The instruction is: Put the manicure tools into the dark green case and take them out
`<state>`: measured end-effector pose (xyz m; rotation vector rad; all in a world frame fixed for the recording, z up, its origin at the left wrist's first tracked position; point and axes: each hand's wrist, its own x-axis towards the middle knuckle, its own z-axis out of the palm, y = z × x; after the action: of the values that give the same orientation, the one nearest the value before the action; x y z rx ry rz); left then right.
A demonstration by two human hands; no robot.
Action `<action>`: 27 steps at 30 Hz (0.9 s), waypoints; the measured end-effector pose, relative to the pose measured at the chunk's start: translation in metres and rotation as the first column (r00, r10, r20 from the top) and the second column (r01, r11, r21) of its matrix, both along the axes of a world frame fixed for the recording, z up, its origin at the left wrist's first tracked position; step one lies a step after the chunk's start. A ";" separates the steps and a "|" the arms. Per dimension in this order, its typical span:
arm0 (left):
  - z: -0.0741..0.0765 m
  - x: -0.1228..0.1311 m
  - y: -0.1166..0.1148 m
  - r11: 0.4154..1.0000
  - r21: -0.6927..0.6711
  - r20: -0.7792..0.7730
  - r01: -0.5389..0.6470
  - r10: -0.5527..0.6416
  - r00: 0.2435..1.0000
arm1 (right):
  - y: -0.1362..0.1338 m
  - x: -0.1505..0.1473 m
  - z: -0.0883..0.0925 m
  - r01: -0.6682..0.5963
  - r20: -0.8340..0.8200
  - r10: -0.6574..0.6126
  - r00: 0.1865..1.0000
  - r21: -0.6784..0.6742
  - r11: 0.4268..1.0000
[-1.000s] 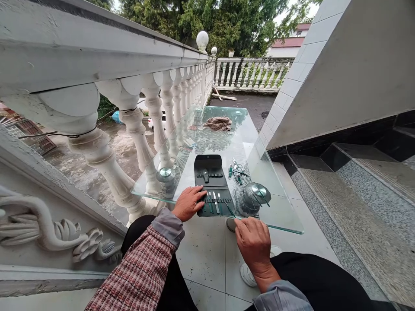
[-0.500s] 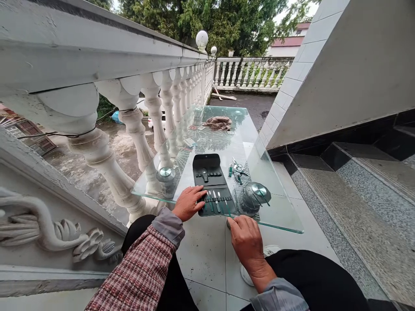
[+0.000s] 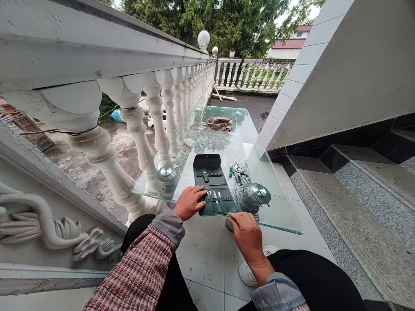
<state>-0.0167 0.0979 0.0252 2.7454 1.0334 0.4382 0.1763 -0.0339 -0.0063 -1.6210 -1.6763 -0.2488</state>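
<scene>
Head view: our left hand (image 3: 188,202) lies with its grip spread flat on the near-left edge of the black tool case (image 3: 207,166), open on the glass worktop (image 3: 275,211). Our right hand (image 3: 247,233) curls at the case's near-right corner; we cannot tell what its grip holds. We judge a slim tool is being seated, which calls for fine alignment with a loop.
</scene>
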 end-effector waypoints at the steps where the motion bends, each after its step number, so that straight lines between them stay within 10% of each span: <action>1: 0.000 0.000 0.000 1.000 0.000 0.000 0.001 -0.001 1.000 | 0.002 0.002 0.001 0.005 -0.010 -0.005 1.000 -0.014 1.000; 11: 0.001 0.000 -0.001 1.000 -0.010 -0.002 0.002 -0.002 1.000 | 0.029 0.026 0.019 -0.056 -0.021 0.052 0.998 -0.306 0.950; 27: 0.003 0.000 -0.003 1.000 -0.003 0.011 -0.003 0.003 1.000 | 0.012 0.009 0.001 0.018 0.272 0.010 0.962 -0.097 0.995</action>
<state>-0.0168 0.0951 0.0281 2.7362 1.0343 0.4507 0.1853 -0.0222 -0.0057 -1.7250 -1.9177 -0.4126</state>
